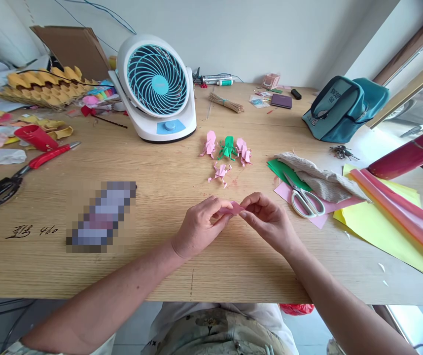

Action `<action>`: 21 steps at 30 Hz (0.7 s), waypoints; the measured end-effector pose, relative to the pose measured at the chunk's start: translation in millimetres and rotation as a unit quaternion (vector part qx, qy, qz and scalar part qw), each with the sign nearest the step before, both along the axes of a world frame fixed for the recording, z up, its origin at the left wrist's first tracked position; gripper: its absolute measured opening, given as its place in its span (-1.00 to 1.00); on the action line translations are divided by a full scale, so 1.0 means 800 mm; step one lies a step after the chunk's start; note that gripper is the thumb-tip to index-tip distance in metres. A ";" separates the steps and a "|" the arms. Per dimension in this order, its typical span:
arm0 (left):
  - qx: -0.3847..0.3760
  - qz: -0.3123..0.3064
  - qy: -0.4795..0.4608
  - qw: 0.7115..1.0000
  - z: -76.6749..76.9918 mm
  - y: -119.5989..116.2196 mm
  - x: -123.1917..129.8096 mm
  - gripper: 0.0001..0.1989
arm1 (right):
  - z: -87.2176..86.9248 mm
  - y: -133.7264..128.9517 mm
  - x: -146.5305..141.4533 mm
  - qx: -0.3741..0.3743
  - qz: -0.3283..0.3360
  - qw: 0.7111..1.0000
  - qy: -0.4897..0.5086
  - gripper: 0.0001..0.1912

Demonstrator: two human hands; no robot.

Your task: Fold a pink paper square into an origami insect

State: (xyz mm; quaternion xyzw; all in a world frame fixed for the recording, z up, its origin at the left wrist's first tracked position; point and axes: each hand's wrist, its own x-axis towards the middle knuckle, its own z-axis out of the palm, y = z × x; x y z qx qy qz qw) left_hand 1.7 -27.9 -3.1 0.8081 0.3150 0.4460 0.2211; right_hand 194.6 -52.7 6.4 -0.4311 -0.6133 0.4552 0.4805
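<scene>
Left hand [204,219] and right hand [268,219], seen from the head, both half curled, with thumbs brought to the fingers: the left pinches a small piece of pink paper [235,207], and the right appears to grip its other end. The paper is held above the near part of the counter [152,276], partly hidden by the fingers, so its folds cannot be read. The step in hand is judged to be creasing or shaping; a further fold would call for one steady pinch while the other fingertips press the edge. Just beyond stand a green folded figure [228,147] and three pink folded figures [220,172], close enough to be knocked by a forward sweep. To the right, white-handled scissors [308,203] lie across a green sheet [278,169] and a pink sheet [319,222], and a grey cloth [317,175] covers part of them, hindering access. A fan [159,84] stands behind, left of the figures.
</scene>
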 end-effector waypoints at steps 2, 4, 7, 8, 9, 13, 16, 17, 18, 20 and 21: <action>-0.006 0.002 -0.004 1.000 0.000 0.000 0.001 -0.91 | 0.000 -0.002 0.001 0.037 0.000 0.998 -0.044 -0.83; -0.011 0.001 -0.006 1.000 0.000 -0.001 0.001 -0.92 | 0.003 -0.003 0.002 0.077 -0.008 0.992 -0.103 -0.87; -0.025 -0.004 -0.004 1.000 0.001 -0.002 0.001 -0.92 | 0.009 -0.003 0.004 0.125 -0.018 0.978 -0.164 -0.91; -0.032 -0.007 -0.004 0.999 0.001 -0.003 0.000 -0.92 | 0.010 -0.003 0.004 0.132 -0.018 0.976 -0.173 -0.91; -0.042 -0.010 -0.003 0.999 0.002 -0.003 0.000 -0.92 | 0.010 -0.002 0.004 0.133 -0.018 0.975 -0.175 -0.91; -0.115 0.009 -0.021 0.993 0.005 -0.005 0.000 -0.85 | 0.009 -0.002 0.004 0.084 -0.011 0.986 -0.142 -0.85; -0.171 0.003 -0.044 0.984 0.009 -0.005 0.001 -0.79 | 0.007 -0.002 0.003 0.037 0.008 0.994 -0.107 -0.81; -0.181 -0.006 -0.046 0.982 0.010 -0.004 0.001 -0.82 | 0.006 -0.001 0.003 0.028 0.014 0.995 -0.095 -0.81; -0.187 -0.014 -0.047 0.981 0.012 -0.004 0.001 -0.88 | 0.006 -0.001 0.004 0.022 0.020 0.996 -0.084 -0.80; -0.202 -0.019 -0.048 0.978 0.015 -0.003 0.002 -0.91 | 0.006 0.001 0.006 0.023 0.036 0.997 -0.071 -0.80; -0.216 -0.020 -0.051 0.975 0.016 -0.003 0.002 -0.90 | 0.006 0.002 0.007 0.031 0.047 0.996 -0.070 -0.81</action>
